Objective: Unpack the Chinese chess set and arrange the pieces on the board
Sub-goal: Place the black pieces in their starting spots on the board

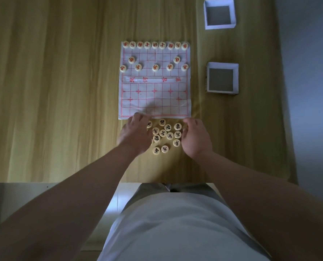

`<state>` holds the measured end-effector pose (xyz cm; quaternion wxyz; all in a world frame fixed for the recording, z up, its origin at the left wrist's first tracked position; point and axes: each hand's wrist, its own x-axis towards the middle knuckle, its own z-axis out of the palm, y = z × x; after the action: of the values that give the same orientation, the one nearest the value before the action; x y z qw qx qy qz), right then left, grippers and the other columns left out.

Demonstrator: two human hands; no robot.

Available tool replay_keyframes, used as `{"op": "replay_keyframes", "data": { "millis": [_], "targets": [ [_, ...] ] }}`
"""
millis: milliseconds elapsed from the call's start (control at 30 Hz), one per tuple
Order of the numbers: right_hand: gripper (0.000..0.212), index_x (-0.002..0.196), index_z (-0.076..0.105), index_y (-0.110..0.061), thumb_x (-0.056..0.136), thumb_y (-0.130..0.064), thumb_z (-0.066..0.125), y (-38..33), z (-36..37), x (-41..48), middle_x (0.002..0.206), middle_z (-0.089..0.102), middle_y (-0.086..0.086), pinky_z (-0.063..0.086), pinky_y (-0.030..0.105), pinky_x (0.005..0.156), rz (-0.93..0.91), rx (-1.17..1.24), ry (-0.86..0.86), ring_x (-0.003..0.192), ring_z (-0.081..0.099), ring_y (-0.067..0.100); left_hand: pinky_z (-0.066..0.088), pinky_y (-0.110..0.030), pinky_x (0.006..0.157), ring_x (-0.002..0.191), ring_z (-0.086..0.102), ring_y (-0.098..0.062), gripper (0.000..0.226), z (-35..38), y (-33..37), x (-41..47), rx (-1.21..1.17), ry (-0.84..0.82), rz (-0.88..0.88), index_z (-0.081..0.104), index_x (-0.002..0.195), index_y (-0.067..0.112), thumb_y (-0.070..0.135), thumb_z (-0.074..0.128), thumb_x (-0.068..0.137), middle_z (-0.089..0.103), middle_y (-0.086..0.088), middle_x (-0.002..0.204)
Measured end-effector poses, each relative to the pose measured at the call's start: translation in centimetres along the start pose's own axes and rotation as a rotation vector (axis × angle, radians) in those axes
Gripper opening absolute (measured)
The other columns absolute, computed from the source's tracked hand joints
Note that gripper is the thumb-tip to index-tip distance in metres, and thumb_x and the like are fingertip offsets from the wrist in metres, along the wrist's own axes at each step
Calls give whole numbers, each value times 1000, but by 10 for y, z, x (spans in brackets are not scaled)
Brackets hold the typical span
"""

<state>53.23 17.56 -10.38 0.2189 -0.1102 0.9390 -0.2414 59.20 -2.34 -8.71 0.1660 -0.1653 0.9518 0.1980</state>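
16 red pieces [155,67] are set out on the far half of the board [155,102], while its near half is bare. At the left of the near edge, the left grip [136,133] is reached over the loose black pieces [163,133]. It is blurred, so whether a piece is held cannot be told. These pieces lie on the surface [62,91], just beside one another. To their right, the right grip [196,140] is loosely cupped, with nothing seen held. 1 piece should be pinched at a time, its character read, and it should be centred on a line crossing. 2 open box halves [236,78] are seen further right.
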Motion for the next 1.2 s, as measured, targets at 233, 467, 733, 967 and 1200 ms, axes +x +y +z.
{"op": "replay_keyframes", "data": {
  "millis": [233, 467, 733, 967, 1200],
  "targets": [
    [43, 140, 49, -15, 97, -11, 53, 11, -8, 4, 124, 58, 4, 53, 40, 87, -104, -2, -122, 105, 61, 21, 44, -41, 100, 125, 44, -21, 41, 6, 6, -4, 53, -56, -51, 49, 138, 34, 35, 51, 98, 42, 5, 141],
    [55, 145, 42, -21, 94, -10, 57, 23, -12, 2, 132, 53, 6, 56, 45, 84, -196, -24, -188, 102, 61, 23, 42, -42, 103, 130, 41, -23, 43, 3, 9, -16, 105, -39, -20, 42, 142, 37, 40, 48, 99, 41, 4, 144],
    [49, 142, 47, -27, 95, -11, 53, 22, -8, 0, 129, 51, 6, 57, 44, 78, -239, -77, -203, 100, 62, 24, 38, -46, 105, 132, 35, -26, 62, 8, 27, -5, 265, -72, 110, 21, 152, 38, 36, 51, 97, 29, 2, 148],
    [43, 136, 47, -18, 94, -9, 50, 17, -9, -9, 123, 52, 7, 57, 44, 76, -164, -37, -190, 89, 60, 21, 37, -44, 107, 130, 38, -24, 52, 8, 19, -20, 256, -22, 198, 38, 145, 34, 37, 54, 96, 38, 2, 143],
    [8, 106, 55, -17, 100, -19, 50, 8, -3, -12, 107, 54, 4, 55, 39, 75, -44, 53, -87, 82, 56, 17, 39, -42, 101, 119, 48, -27, 40, 7, 26, -16, 281, 28, 376, 59, 132, 28, 34, 61, 93, 54, -3, 129]
  ]
}}
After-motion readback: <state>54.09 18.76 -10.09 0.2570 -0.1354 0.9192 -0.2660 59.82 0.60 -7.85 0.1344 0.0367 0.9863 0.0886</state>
